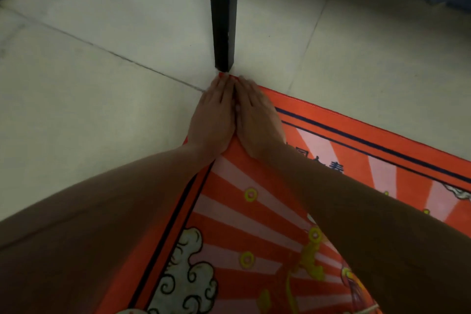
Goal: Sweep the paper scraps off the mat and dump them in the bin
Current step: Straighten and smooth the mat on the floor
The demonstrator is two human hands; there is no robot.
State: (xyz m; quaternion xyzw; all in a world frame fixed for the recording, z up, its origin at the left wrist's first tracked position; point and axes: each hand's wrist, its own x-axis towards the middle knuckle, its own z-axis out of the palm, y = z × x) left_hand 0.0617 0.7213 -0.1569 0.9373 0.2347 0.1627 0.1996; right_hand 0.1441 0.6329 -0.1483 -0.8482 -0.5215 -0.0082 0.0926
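my left hand [212,115] + right hand [257,120] flat, pressing mat [254,211] corner, gripping nothing | risk: scraps unseen, mat bunches against black furniture leg [223,20]

You are looking at a dim, flat-lit picture with no glare; the pale floor [102,33] is the brightest part, greyish-green and grainy; the top corners fall off into near-black; your forearms go dark brown in shadow toward the bottom edge; the whole frame is soft, and the fingertips [226,79] blur together; the wide lens bends the floor's tile joints and swells your arms at the edges.
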